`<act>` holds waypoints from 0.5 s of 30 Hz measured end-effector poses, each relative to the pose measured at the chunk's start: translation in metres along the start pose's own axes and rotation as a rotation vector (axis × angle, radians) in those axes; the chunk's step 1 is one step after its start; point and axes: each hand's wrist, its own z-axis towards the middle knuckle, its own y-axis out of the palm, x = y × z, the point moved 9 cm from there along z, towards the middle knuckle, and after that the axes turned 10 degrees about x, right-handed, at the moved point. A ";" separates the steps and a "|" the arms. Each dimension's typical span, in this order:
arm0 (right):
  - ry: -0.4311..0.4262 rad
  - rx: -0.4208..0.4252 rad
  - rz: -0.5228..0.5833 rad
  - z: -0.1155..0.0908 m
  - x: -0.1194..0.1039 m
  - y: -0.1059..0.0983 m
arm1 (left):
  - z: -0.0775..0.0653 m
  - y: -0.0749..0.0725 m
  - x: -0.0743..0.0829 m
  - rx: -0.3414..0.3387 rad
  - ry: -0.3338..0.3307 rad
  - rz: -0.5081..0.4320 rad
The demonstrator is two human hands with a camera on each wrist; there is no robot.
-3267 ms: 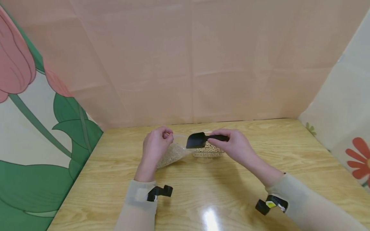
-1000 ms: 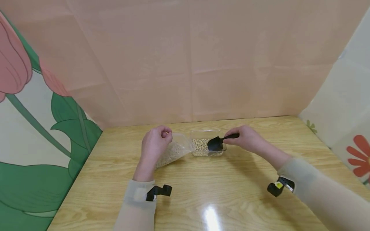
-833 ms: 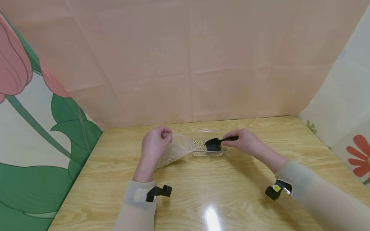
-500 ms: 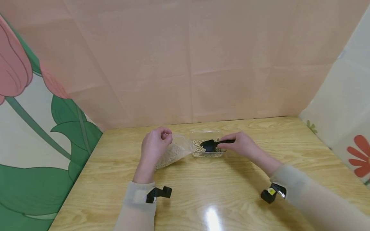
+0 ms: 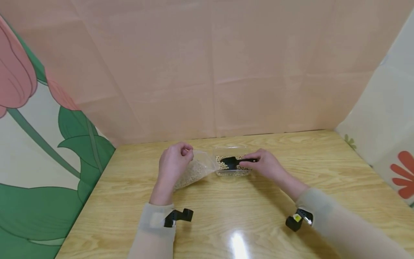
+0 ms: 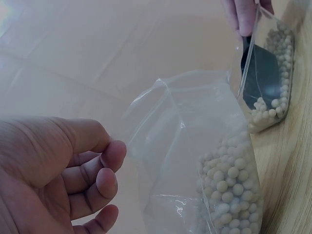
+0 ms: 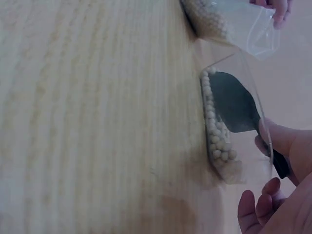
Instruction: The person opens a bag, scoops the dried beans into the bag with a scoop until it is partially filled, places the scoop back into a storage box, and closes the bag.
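My left hand pinches the upper edge of a clear plastic bag between thumb and forefinger. Small round cream-coloured beads fill the lower part of the bag, which leans with its mouth toward a clear rectangular container. My right hand grips the handle of a black scoop by thumb and fingers. The scoop's blade lies inside the container, down among more of the pale beads, close to the container's bag-side end. Part of the beads is hidden behind the blade.
A wood-grain table bears the bag and the container. Behind it hangs a pink cloth backdrop. Side panels carry painted flowers, a tulip at left and a red flower at right.
The scoop, earlier held above the container near the bag's mouth, is down in the beads. Over the last second my right hand has pushed it leftward through them. My left hand stays put.
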 end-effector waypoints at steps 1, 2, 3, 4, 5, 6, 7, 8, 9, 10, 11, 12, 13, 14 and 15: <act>0.008 0.002 0.008 -0.001 0.001 0.001 | 0.000 0.000 0.001 0.002 0.003 0.000; 0.014 0.004 0.013 -0.001 0.003 0.001 | 0.001 0.000 0.001 0.002 0.004 0.000; 0.023 0.006 0.024 -0.002 0.004 0.002 | 0.001 0.000 0.001 0.002 0.004 0.000; 0.032 0.009 0.035 -0.003 0.005 0.002 | 0.001 0.000 0.001 0.001 0.004 -0.001; 0.040 0.011 0.049 -0.003 0.006 0.003 | 0.001 0.000 0.001 0.002 0.005 0.000; 0.047 0.013 0.060 -0.003 0.007 0.003 | 0.001 0.001 0.001 0.001 0.005 -0.001; 0.052 0.014 0.071 -0.004 0.008 0.004 | 0.002 0.000 0.001 0.002 0.006 -0.001; 0.058 0.017 0.082 -0.004 0.008 0.004 | 0.001 0.000 0.000 0.003 0.007 -0.001; 0.065 0.018 0.095 -0.005 0.009 0.004 | 0.001 0.001 0.000 0.005 0.008 -0.001; 0.070 0.019 0.106 -0.005 0.009 0.004 | 0.001 0.000 0.000 0.006 0.009 -0.002; 0.077 0.020 0.119 -0.006 0.010 0.004 | 0.001 0.001 0.001 0.006 0.010 -0.004; 0.084 0.019 0.130 -0.006 0.010 0.004 | 0.001 0.001 0.001 0.006 0.010 -0.006; 0.093 0.018 0.147 -0.007 0.011 0.005 | 0.001 0.001 0.001 0.007 0.011 -0.006; 0.103 0.017 0.166 -0.008 0.012 0.005 | 0.001 0.001 0.001 0.006 0.010 -0.007; 0.111 0.016 0.176 -0.009 0.012 0.005 | 0.001 0.001 0.001 0.004 0.008 -0.009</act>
